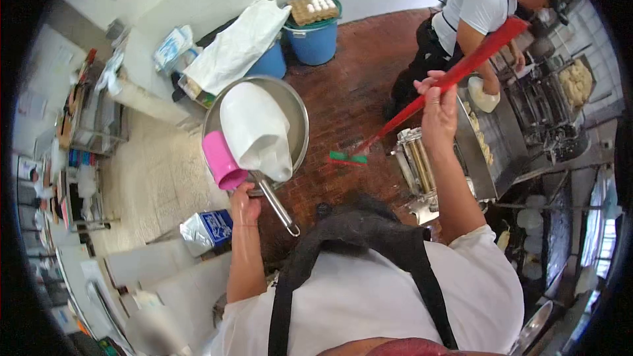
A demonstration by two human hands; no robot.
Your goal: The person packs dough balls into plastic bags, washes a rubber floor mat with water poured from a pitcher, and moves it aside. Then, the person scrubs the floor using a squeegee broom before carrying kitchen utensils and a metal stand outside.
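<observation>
My left hand [244,207] is closed on the near rim of a large metal bowl [301,115]. Inside the bowl lie a big white plastic jug [250,118] and a pink pitcher [223,158] with its mouth toward me. A metal utensil handle [277,206] sticks out over the rim; its working end is hidden. My right hand [438,107] is wrapped round the long red handle [475,59] of a floor tool. Its narrow green-and-red head [348,157] is down at the brick-red floor; whether it is a broom or a squeegee, I cannot tell.
At the right a co-worker [478,10] leans over a metal machine [550,105] with dough. Steel rollers [417,161] stand below my right forearm. Blue buckets [312,43], one topped with an egg tray [313,6], line the wall. A blue-and-silver package [208,231] lies at left.
</observation>
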